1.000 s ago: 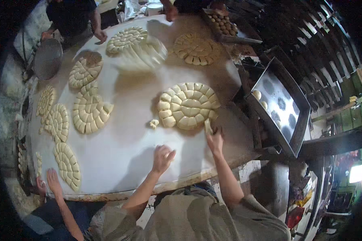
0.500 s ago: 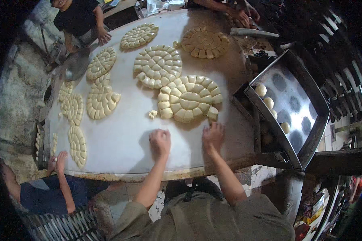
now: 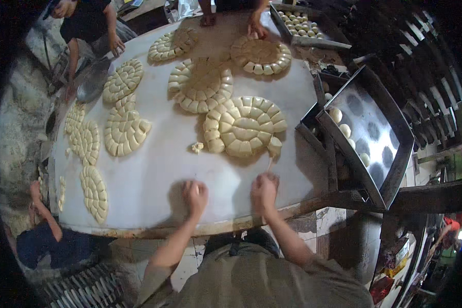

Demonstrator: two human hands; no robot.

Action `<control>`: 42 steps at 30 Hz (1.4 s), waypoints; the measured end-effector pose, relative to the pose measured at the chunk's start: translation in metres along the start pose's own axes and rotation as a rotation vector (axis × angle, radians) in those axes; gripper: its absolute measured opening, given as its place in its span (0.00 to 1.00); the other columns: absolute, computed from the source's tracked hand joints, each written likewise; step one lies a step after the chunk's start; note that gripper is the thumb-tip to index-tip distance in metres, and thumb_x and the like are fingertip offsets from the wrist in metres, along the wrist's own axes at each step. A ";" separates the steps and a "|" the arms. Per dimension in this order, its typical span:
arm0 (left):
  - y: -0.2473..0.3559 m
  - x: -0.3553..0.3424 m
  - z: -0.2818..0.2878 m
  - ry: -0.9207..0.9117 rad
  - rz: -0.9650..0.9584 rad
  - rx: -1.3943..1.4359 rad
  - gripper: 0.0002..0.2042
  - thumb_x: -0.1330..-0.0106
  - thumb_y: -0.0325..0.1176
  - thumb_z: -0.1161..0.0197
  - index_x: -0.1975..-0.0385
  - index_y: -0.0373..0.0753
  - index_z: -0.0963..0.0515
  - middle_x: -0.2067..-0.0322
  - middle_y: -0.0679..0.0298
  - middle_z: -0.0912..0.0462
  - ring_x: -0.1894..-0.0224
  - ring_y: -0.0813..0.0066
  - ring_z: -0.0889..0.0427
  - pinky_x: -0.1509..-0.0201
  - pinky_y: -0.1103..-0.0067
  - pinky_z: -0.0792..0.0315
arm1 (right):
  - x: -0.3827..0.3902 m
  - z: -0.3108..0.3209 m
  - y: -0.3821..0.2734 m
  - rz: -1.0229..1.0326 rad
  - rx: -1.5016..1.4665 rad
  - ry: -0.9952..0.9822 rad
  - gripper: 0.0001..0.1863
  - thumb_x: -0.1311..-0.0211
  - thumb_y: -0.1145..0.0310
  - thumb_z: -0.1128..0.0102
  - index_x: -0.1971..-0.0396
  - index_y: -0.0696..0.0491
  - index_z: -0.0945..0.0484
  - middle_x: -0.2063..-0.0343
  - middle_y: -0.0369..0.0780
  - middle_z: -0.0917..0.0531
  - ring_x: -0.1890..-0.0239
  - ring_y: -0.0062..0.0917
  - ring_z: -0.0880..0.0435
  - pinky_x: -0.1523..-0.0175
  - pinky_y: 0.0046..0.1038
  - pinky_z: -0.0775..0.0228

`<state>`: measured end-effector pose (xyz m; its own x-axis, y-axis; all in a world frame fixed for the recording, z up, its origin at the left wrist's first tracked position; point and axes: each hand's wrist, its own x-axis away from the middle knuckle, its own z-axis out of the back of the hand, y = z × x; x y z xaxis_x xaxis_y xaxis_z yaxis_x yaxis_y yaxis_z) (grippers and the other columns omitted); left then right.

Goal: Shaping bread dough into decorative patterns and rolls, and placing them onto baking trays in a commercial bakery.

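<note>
My left hand (image 3: 195,196) is curled closed just above the white table top, and its palm is hidden. To its right, my right hand (image 3: 265,191) is also closed. A thin pale strand stretches from its fingers up to a small dough piece (image 3: 275,146), which sits at the edge of a large dough round (image 3: 247,126) cut into segments. Whatever my left fingers hold, if anything, does not show. A small crumbly dough scrap (image 3: 197,147) lies left of that round.
Several more cut dough rounds (image 3: 123,80) cover the table (image 3: 159,174). At right, a tilted metal tray (image 3: 372,120) holds some dough balls (image 3: 345,130). Another tray (image 3: 313,41) full of balls stands at the far right. Co-workers stand around the far and left sides.
Both hands have drawn back slightly toward me, and a strand now shows between the right hand and the dough piece. A co-worker's hand has reached the far right round; the co-worker at left shifted.
</note>
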<state>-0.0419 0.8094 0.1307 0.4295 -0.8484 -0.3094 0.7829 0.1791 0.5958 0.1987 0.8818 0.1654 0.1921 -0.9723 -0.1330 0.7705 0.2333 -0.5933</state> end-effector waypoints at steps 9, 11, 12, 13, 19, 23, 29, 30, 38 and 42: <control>-0.054 -0.048 0.058 -0.060 0.260 0.004 0.03 0.49 0.27 0.41 0.77 0.37 0.27 0.69 0.57 0.24 0.62 0.60 0.26 0.59 0.65 0.33 | -0.014 -0.032 0.040 -0.166 0.029 0.303 0.13 0.47 0.64 0.46 0.64 0.56 0.27 0.60 0.47 0.26 0.53 0.43 0.32 0.47 0.45 0.43; -0.037 -0.024 0.056 -0.252 0.124 -0.385 0.02 0.50 0.27 0.41 0.79 0.36 0.26 0.69 0.59 0.23 0.62 0.63 0.25 0.62 0.65 0.31 | 0.004 -0.046 0.022 -0.070 -0.036 0.138 0.12 0.45 0.64 0.46 0.65 0.56 0.27 0.61 0.47 0.25 0.55 0.44 0.30 0.46 0.44 0.42; -0.036 -0.013 0.059 -0.197 -0.005 -0.254 0.02 0.51 0.27 0.41 0.80 0.37 0.26 0.71 0.58 0.24 0.64 0.60 0.26 0.62 0.65 0.31 | 0.018 -0.043 0.014 0.053 0.114 0.032 0.11 0.44 0.65 0.46 0.66 0.56 0.27 0.62 0.47 0.24 0.57 0.44 0.29 0.46 0.43 0.42; -0.040 0.007 0.074 -0.124 -0.209 -0.090 0.02 0.53 0.27 0.40 0.80 0.39 0.26 0.73 0.57 0.25 0.65 0.57 0.26 0.62 0.66 0.31 | 0.028 -0.031 0.012 -0.017 0.139 0.084 0.11 0.44 0.65 0.46 0.66 0.56 0.27 0.62 0.47 0.24 0.57 0.44 0.29 0.46 0.43 0.42; -0.134 -0.076 0.107 0.118 0.121 -0.355 0.03 0.52 0.29 0.40 0.80 0.39 0.27 0.73 0.56 0.26 0.65 0.56 0.28 0.59 0.64 0.33 | -0.026 0.013 0.037 -0.368 0.306 0.276 0.11 0.44 0.63 0.46 0.67 0.55 0.27 0.61 0.46 0.24 0.56 0.43 0.28 0.48 0.44 0.40; -0.101 -0.058 0.073 -0.063 -0.021 -0.165 0.02 0.51 0.26 0.42 0.78 0.37 0.28 0.71 0.55 0.26 0.64 0.54 0.29 0.58 0.65 0.33 | -0.018 -0.033 0.016 -0.314 -0.044 0.066 0.10 0.43 0.65 0.49 0.69 0.56 0.27 0.61 0.46 0.26 0.54 0.42 0.31 0.50 0.44 0.39; -0.131 -0.027 0.133 0.034 0.076 -0.331 0.04 0.49 0.28 0.42 0.76 0.36 0.29 0.68 0.56 0.28 0.60 0.56 0.31 0.53 0.63 0.37 | 0.013 0.030 0.022 0.107 0.359 0.282 0.06 0.51 0.71 0.43 0.73 0.56 0.28 0.65 0.45 0.26 0.60 0.44 0.30 0.54 0.40 0.37; -0.142 -0.034 0.129 0.048 0.095 -0.313 0.04 0.49 0.28 0.42 0.77 0.36 0.29 0.69 0.56 0.28 0.61 0.56 0.31 0.53 0.63 0.38 | 0.002 0.030 0.024 -0.061 0.176 0.418 0.06 0.50 0.72 0.45 0.72 0.56 0.28 0.65 0.46 0.27 0.59 0.43 0.32 0.54 0.41 0.38; -0.148 -0.040 0.122 -0.131 0.084 -0.288 0.06 0.50 0.28 0.41 0.72 0.35 0.22 0.65 0.53 0.24 0.53 0.51 0.31 0.43 0.62 0.38 | 0.007 0.006 0.035 0.133 0.060 0.038 0.12 0.55 0.70 0.42 0.68 0.56 0.27 0.59 0.49 0.28 0.53 0.47 0.33 0.45 0.42 0.41; -0.106 -0.043 0.145 -0.176 0.659 0.309 0.12 0.44 0.33 0.39 0.62 0.35 0.22 0.65 0.57 0.20 0.63 0.66 0.23 0.60 0.78 0.29 | 0.023 0.035 0.033 0.268 -0.058 -0.212 0.15 0.60 0.73 0.44 0.67 0.56 0.26 0.62 0.48 0.27 0.54 0.47 0.32 0.49 0.42 0.37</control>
<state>-0.2088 0.7546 0.1883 0.6676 -0.6852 0.2913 0.2148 0.5518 0.8058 0.2496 0.8675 0.1711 0.5097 -0.8511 -0.1263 0.6407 0.4734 -0.6045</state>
